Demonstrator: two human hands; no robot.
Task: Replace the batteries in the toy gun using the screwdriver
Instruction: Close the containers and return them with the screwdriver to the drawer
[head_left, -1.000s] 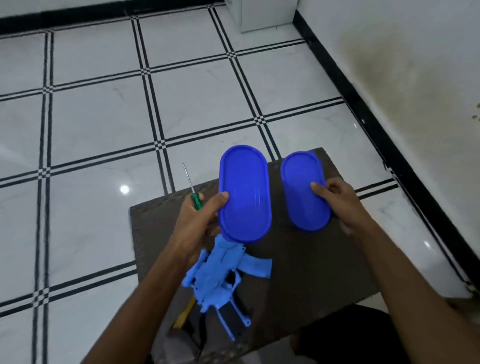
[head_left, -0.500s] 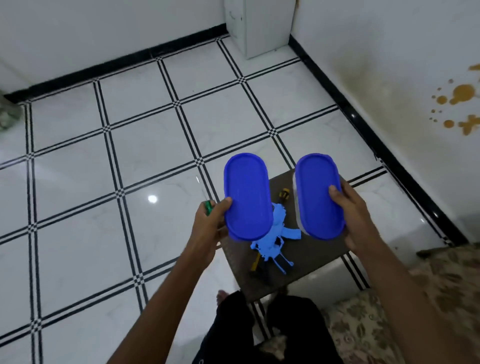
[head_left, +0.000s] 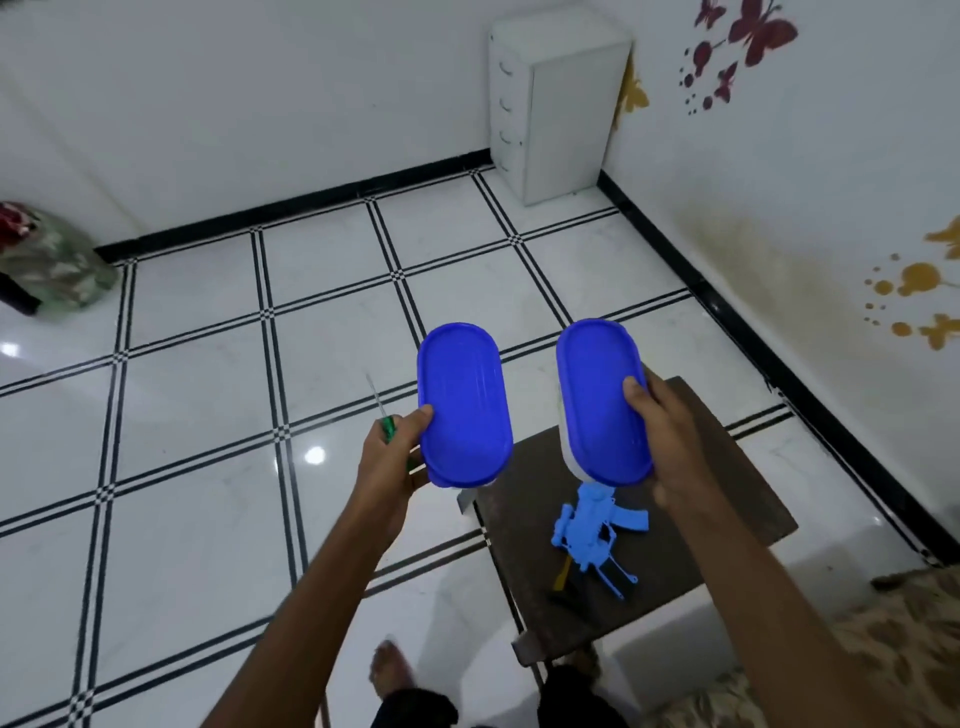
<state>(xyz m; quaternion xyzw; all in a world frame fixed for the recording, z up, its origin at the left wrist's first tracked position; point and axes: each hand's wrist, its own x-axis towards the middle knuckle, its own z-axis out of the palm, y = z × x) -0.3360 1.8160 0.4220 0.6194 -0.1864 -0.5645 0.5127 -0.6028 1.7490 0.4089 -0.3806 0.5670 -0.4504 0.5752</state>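
A light blue toy gun (head_left: 597, 535) lies on a small dark brown table (head_left: 691, 551) below my hands, with a yellow and black part under its rear end. My left hand (head_left: 395, 457) grips an oval box with a blue lid (head_left: 462, 405) and, against the same palm, a green-handled screwdriver (head_left: 382, 410) whose shaft points up and away. My right hand (head_left: 670, 436) grips a second oval box with a blue lid (head_left: 602, 400). Both boxes are held up in the air above the table's far edge.
A white drawer cabinet (head_left: 556, 109) stands in the far corner. The floor (head_left: 208, 415) is white tile with black lines. A patterned bundle (head_left: 47, 260) lies at the far left, a patterned rug (head_left: 893, 660) at the lower right. My bare foot (head_left: 389, 670) stands left of the table.
Both hands have lifted the two boxes up off the table. The view has risen and pulled back, so the table and toy gun look smaller and lower.
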